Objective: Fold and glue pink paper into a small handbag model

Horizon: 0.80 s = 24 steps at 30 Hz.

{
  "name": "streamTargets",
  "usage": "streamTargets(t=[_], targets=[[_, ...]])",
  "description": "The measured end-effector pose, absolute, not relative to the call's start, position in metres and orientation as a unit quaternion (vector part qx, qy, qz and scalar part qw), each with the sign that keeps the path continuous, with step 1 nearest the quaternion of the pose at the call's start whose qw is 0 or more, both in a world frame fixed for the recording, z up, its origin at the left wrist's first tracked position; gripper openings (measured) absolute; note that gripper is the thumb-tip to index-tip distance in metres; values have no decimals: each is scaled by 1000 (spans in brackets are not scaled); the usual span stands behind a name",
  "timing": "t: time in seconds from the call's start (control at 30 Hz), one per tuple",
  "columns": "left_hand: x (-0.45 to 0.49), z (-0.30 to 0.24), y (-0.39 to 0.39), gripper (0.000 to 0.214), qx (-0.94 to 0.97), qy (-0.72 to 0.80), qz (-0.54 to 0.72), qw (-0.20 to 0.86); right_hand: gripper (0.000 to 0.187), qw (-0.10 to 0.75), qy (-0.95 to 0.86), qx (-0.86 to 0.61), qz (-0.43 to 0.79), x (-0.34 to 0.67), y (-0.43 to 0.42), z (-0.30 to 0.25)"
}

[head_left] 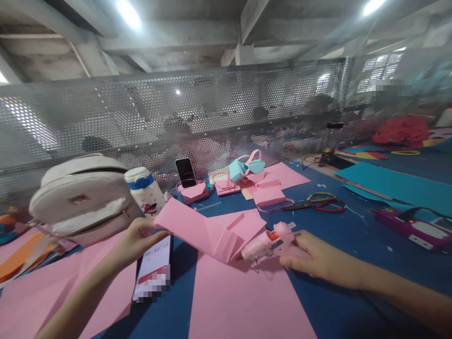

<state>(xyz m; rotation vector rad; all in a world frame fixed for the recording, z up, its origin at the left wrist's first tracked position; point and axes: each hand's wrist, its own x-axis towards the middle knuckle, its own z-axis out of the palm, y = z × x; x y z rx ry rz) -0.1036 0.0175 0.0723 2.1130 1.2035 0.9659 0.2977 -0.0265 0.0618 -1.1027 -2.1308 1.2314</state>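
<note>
My left hand (141,235) pinches the left end of a folded pink paper piece (187,223), holding it raised off the table. My right hand (310,256) grips a pink hot glue gun (270,242). The gun's nozzle points left and meets the folded flaps of the paper piece; whether glue is coming out cannot be seen. Below both lies a flat pink sheet (243,301). A phone showing a timer (151,268) rests beside my left wrist.
Scissors (318,203) lie right of centre. Behind are pink paper boxes (270,193), a second phone (186,172) and a white bottle (144,188). A white backpack (84,197) stands left. Blue sheets (399,186) and a purple power strip (411,228) are right. A perforated metal screen (212,108) closes the back.
</note>
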Motion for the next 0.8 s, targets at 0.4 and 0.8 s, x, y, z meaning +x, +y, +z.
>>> streamTargets(t=[0.4,0.8], targets=[[-105,71,18,18,784,442,353,256,44,224,-757,-420,447,303,-25,58],[-103,74,15,22,781,454,347,254,41,223,-764,-367,482,294,-30,73]])
